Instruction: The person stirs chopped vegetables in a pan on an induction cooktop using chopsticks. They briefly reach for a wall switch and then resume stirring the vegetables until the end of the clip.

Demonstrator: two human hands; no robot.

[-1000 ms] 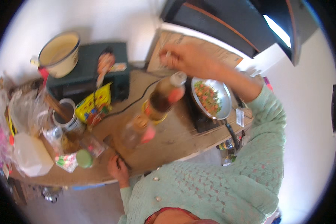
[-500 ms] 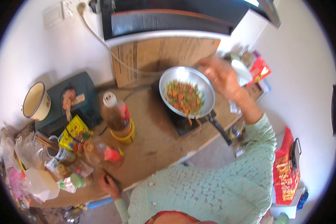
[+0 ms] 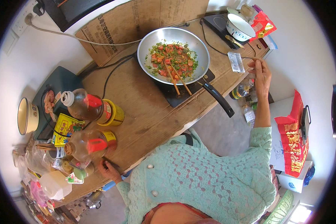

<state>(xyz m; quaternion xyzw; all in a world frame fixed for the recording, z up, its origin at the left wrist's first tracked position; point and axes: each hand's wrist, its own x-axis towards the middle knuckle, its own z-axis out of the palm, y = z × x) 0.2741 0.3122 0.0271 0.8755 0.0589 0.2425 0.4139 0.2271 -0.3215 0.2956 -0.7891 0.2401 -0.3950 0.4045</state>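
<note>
A silver frying pan (image 3: 143,48) sits on a black induction cooktop (image 3: 175,96). In it lies a stir-fry of chopped green and red pieces (image 3: 188,61), with two wooden chopsticks (image 3: 183,83) leaning over the near rim. The pan's black handle (image 3: 219,100) points toward my right side. My right hand (image 3: 262,76) is raised right of the pan, fingers bent and tips pinched together; anything between them is too small to make out. Close to it, a clear printed packet (image 3: 236,62) lies on the counter. My left hand (image 3: 110,171) rests on the counter's front edge, fingers apart, beside a brown-liquid bottle (image 3: 91,143).
Another large bottle (image 3: 80,104) stands by a yellow tub (image 3: 115,112). Bags and jars crowd the left end, near a cream enamel pot (image 3: 28,115). A white enamel basin (image 3: 240,28) sits at the back right. Bottles (image 3: 249,114) stand on the floor below.
My right hand has moved away from above the pan's right rim, out to the right near the packet. My left hand stays at the counter edge. The view has shifted.
</note>
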